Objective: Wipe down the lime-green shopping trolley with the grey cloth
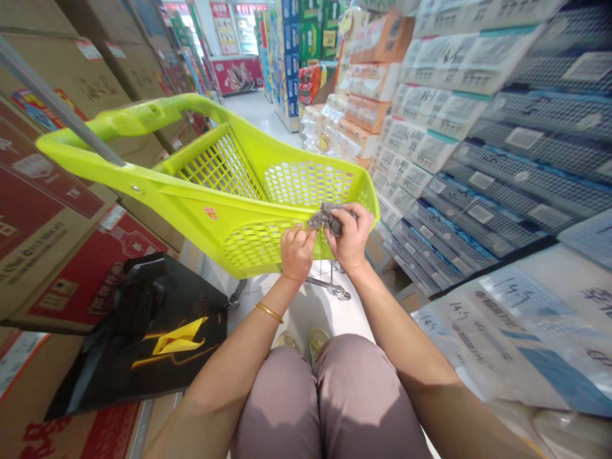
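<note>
Gripping a grey rag point(331, 219) in the right hand point(352, 236), squashed into a lump, maybe to fit well under the fingers. Bending the fingers of the left hand point(297, 255) in, right beside the rag; hard to tell if closed on the rag's end or just resting on the side, perhaps to keep things steady. Both at the near long edge of a lime-green shopping cart point(191, 210), close to the corner away from the handle point(143, 120). Parked sideways beyond the bent knees point(287, 395), likely for easy reach. With a black bag point(129, 325) off to the left, lower than the handle, beside cartons point(115, 248), maybe to be out of the way. With wrapped packs point(430, 105) piled high on the right, handwritten numbers facing out, probably for easy reading.
</note>
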`<state>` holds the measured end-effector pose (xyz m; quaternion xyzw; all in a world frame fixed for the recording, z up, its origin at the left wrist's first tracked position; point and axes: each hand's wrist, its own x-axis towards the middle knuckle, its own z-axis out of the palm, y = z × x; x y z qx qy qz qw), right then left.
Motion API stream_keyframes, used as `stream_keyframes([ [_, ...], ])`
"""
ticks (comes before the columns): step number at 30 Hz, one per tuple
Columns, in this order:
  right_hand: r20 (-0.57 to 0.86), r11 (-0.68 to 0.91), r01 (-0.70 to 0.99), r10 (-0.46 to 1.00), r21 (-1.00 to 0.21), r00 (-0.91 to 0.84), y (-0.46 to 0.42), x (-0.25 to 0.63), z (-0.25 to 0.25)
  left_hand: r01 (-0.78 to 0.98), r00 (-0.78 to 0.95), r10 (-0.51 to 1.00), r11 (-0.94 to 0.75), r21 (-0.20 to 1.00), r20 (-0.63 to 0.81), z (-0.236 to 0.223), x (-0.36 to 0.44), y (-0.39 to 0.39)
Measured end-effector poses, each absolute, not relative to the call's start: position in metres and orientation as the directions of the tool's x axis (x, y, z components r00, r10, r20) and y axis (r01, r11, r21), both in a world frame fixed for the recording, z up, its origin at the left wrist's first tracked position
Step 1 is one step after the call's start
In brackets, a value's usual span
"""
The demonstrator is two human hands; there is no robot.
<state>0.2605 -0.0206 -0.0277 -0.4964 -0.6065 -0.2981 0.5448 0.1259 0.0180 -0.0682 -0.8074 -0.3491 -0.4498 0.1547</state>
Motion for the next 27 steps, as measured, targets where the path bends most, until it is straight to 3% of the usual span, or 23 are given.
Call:
stream_keyframes([
  [9,0.946,0.315,0.94,0.325,-0.13,0.022,-0.017,0.265,-0.061,0.698,0.367,0.414,-0.714,0.047,0.833,-0.066,0.128,0.02],
  [13,0.911,0.345,0.926,0.413,-0.155,-0.002,-0.024,0.264,-0.091,0.688,0.379,0.412,-0.724,0.046,0.829,-0.065,0.127,0.02],
  [20,0.815,0.25,0.959,0.579,-0.133,-0.038,-0.037,0.255,-0.134,0.685,0.355,0.443,-0.722,0.093,0.823,-0.068,0.129,0.022],
  [24,0.819,0.284,0.944,0.573,-0.166,-0.029,-0.038,0.254,-0.124,0.681,0.335,0.442,-0.724,0.111,0.832,-0.072,0.129,0.023],
  [27,0.874,0.314,0.93,0.485,-0.19,0.015,-0.035,0.256,-0.097,0.667,0.332,0.445,-0.734,0.126,0.832,-0.075,0.129,0.024],
])
